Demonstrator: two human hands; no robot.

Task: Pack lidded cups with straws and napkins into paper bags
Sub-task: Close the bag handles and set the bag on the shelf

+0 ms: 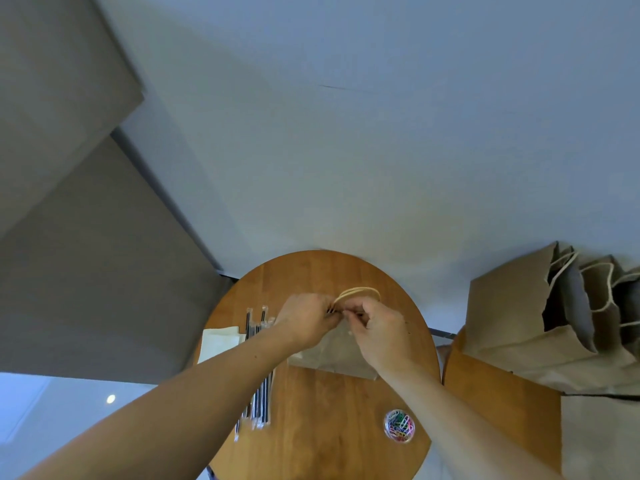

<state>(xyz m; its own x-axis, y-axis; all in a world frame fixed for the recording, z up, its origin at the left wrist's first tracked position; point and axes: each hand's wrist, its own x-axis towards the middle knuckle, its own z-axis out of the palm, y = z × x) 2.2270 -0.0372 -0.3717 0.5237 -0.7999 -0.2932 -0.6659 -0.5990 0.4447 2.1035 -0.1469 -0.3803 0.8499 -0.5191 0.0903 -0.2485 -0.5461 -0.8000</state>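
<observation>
Head view: left hand (304,320) and right hand (381,336) pinch the mouth of a flat paper bag (334,353) at the table's (329,427) centre. It looks light, thin and tearable, so grip at the rim or handles (356,292).

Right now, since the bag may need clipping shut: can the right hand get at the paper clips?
Probably yes, once freed: the right hand pinches the top of the bag, but the paper clips lie uncovered near that forearm, nothing between.

Lying brown paper bag (329,355), handles (356,292) arched at far end; wrapped black straws (259,403), white napkins (220,341) just left.
</observation>
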